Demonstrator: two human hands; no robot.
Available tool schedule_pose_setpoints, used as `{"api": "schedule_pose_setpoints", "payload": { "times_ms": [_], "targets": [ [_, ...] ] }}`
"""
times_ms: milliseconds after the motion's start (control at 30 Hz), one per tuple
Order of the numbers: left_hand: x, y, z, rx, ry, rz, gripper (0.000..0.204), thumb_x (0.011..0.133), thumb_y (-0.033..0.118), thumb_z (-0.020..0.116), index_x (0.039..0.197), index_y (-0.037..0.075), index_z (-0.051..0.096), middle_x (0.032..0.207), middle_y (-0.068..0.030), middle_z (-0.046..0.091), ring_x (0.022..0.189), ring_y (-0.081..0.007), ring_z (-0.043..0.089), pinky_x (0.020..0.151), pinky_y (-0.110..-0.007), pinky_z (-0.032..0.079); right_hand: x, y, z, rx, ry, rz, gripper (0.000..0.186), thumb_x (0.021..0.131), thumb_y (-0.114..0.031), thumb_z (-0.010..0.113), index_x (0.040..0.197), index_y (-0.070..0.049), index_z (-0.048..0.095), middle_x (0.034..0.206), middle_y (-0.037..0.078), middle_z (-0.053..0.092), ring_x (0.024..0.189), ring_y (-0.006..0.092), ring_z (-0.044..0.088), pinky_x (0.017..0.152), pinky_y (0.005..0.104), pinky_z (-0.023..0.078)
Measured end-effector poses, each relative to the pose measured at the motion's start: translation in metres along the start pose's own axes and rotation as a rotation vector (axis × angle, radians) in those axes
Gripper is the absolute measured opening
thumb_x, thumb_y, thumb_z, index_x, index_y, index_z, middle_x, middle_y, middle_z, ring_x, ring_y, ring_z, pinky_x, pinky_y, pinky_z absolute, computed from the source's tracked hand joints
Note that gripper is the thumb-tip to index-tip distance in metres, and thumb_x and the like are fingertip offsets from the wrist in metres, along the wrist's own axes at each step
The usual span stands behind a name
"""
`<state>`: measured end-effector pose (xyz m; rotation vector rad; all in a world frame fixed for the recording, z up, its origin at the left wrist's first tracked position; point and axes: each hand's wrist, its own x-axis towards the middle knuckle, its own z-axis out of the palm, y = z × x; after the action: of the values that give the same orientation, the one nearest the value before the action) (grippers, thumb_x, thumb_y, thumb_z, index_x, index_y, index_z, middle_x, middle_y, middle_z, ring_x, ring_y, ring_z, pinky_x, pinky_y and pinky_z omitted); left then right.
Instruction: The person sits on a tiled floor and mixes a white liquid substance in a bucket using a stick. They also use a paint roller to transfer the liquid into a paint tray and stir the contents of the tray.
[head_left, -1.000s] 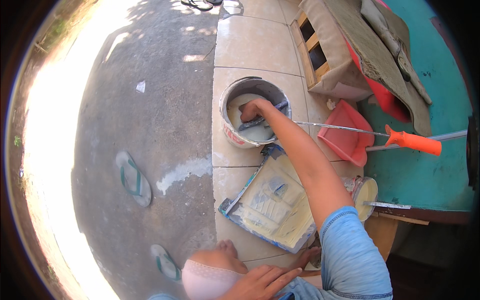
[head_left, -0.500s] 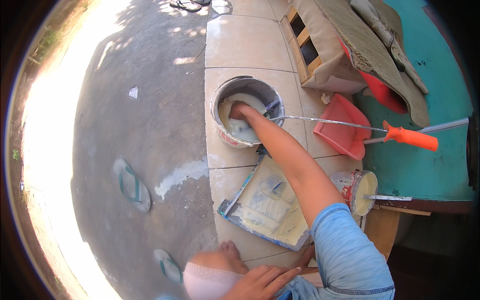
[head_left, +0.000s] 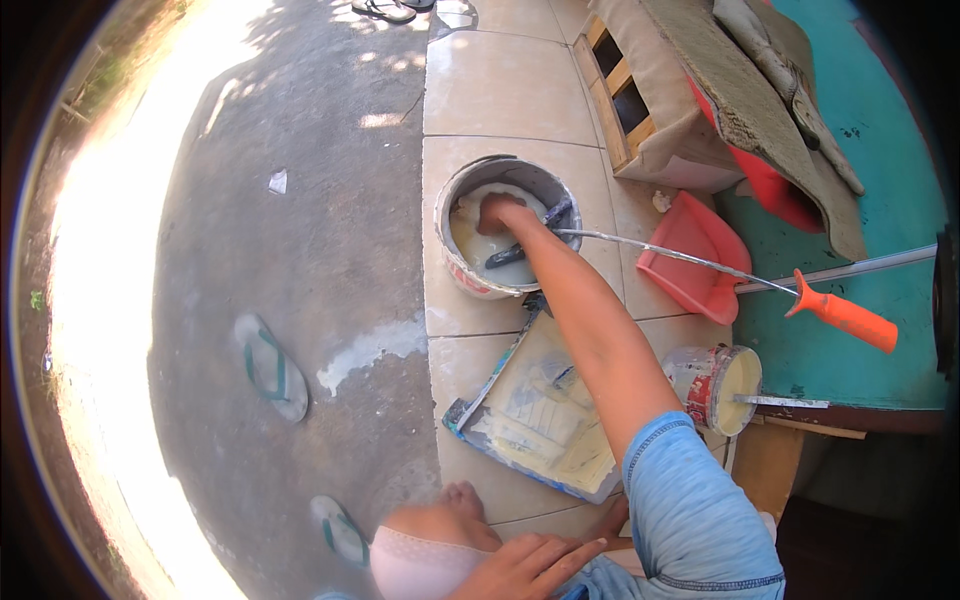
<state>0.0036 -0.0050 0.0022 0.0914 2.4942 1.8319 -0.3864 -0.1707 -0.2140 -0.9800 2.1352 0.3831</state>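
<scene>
**Right hand inside paint bucket**

The right hand [head_left: 497,212] is inside the bucket [head_left: 462,275], closed around a dark handle [head_left: 520,250] lying in pale paint. Left hand [head_left: 525,565] rests flat, fingers together, below the bucket. The paint tray [head_left: 545,420] sits just below the bucket; bare tiles above.

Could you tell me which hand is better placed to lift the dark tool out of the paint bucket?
Right: the right hand is already inside the bucket beside the tool; the left hand rests on the knee.
</scene>
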Motion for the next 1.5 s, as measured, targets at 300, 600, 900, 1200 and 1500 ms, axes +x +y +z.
{"api": "schedule_pose_setpoints", "payload": {
  "times_ms": [300, 600, 900, 1200, 1500],
  "targets": [
    [0.003, 0.005, 0.001, 0.077, -0.017, -0.008, 0.061, 0.080, 0.020, 0.059, 0.138, 0.004, 0.049, 0.118, -0.0136, 0.058, 0.111, -0.0284, 0.053, 0.099, -0.038, 0.040, -0.004, 0.003, 0.004, 0.106, 0.072, -0.018, 0.042, 0.078, -0.020, 0.065, 0.116, -0.002, 0.068, 0.123, 0.020, 0.065, 0.116, 0.0302, 0.063, 0.094, 0.0381, 0.051],
    [0.003, 0.003, 0.005, -0.014, 0.002, -0.024, 0.062, 0.080, 0.023, 0.062, 0.139, 0.005, 0.049, 0.118, -0.0146, 0.058, 0.110, -0.0301, 0.054, 0.098, -0.041, 0.042, 0.008, 0.001, 0.026, -0.505, 0.205, -0.130, 0.033, 0.077, -0.022, 0.064, 0.105, -0.008, 0.075, 0.113, 0.016, 0.070, 0.109, 0.0282, 0.066, 0.093, 0.0399, 0.051],
    [0.000, 0.001, 0.008, -0.008, 0.001, -0.018, 0.061, 0.080, 0.024, 0.062, 0.137, 0.007, 0.050, 0.118, -0.0145, 0.058, 0.109, -0.0300, 0.054, 0.097, -0.041, 0.043, 0.025, 0.003, 0.028, -0.203, 0.118, -0.404, 0.043, 0.073, -0.033, 0.070, 0.101, 0.000, 0.073, 0.106, 0.020, 0.070, 0.102, 0.0339, 0.067, 0.088, 0.0382, 0.053],
    [0.002, 0.000, 0.005, 0.020, 0.010, 0.014, 0.065, 0.078, 0.026, 0.062, 0.138, 0.005, 0.049, 0.120, -0.0141, 0.057, 0.113, -0.0305, 0.053, 0.098, -0.040, 0.041, 0.015, -0.004, 0.029, -0.223, 0.235, -0.444, 0.025, 0.076, -0.012, 0.064, 0.094, 0.002, 0.072, 0.107, 0.024, 0.068, 0.102, 0.0350, 0.066, 0.089, 0.0415, 0.052],
    [0.003, 0.000, 0.004, 0.023, -0.008, -0.004, 0.064, 0.079, 0.026, 0.061, 0.138, 0.005, 0.049, 0.118, -0.0146, 0.058, 0.110, -0.0296, 0.054, 0.097, -0.039, 0.041, 0.024, 0.008, 0.034, -0.198, 0.304, -0.315, 0.027, 0.075, -0.010, 0.065, 0.098, 0.001, 0.073, 0.112, 0.022, 0.068, 0.107, 0.0357, 0.066, 0.088, 0.0410, 0.054]
  ]
}}
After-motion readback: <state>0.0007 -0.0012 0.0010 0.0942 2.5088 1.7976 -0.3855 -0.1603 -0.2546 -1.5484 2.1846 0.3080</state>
